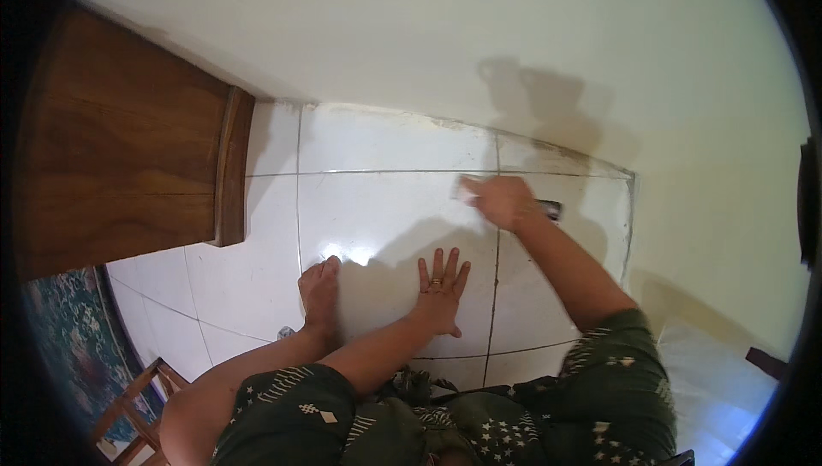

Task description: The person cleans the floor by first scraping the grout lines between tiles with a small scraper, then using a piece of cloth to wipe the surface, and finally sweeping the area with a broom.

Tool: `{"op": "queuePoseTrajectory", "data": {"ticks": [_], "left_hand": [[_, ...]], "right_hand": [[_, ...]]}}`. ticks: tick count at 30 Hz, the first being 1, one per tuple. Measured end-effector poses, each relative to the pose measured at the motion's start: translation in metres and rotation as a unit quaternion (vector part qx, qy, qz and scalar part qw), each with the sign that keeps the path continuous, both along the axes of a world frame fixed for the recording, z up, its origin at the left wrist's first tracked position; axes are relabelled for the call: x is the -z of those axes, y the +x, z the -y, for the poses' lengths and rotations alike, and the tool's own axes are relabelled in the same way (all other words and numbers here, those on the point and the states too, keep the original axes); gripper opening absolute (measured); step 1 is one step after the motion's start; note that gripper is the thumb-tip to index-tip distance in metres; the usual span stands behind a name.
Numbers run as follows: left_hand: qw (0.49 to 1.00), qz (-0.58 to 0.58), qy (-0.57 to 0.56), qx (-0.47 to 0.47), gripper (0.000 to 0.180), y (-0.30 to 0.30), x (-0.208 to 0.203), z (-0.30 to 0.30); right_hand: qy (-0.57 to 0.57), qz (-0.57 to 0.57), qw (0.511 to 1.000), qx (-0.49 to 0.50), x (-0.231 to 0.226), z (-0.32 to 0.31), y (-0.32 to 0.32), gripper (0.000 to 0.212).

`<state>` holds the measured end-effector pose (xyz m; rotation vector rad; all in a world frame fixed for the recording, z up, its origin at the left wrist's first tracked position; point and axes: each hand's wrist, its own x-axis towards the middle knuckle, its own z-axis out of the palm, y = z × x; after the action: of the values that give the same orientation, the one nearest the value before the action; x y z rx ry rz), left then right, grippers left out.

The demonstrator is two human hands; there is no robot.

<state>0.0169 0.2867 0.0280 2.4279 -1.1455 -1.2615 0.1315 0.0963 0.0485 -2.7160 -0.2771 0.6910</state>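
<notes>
My left hand lies flat on the white tiled floor, fingers spread, a ring on one finger. Farther out and to the right, my right hand is closed round a scraper-like tool. A dark handle end sticks out behind the wrist, while the pale front end is smeared by motion, so its exact kind is unclear. That front end is low over the tiles, near a grout line; whether it touches them I cannot tell. Brownish dirt and flaking mark the floor's edge along the wall.
A pale wall bounds the floor ahead and to the right, meeting in a corner. On the left stands a brown wooden cabinet. My bare foot rests left of my left hand. A wooden frame and green patterned cloth are at lower left.
</notes>
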Motion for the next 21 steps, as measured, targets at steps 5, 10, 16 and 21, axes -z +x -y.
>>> {"op": "queuePoseTrajectory", "data": {"ticks": [5,10,16,21], "left_hand": [[1.000,0.001,-0.010,-0.001,0.129,-0.003,0.004,0.001],[0.999,-0.021,-0.016,0.026,0.129,-0.002,0.016,-0.004],[0.999,-0.036,-0.014,-0.002,0.130,-0.004,0.014,-0.011],[0.998,-0.021,0.008,0.055,0.132,-0.009,0.020,0.000]], "right_hand": [[-0.029,0.022,0.998,0.048,0.012,-0.032,0.001,0.040],[0.036,0.021,0.998,0.051,0.015,-0.077,0.033,0.039],[-0.121,-0.042,0.963,0.239,0.010,0.109,-0.121,0.049],[-0.110,0.009,0.931,0.348,0.041,0.124,-0.189,0.050]]}}
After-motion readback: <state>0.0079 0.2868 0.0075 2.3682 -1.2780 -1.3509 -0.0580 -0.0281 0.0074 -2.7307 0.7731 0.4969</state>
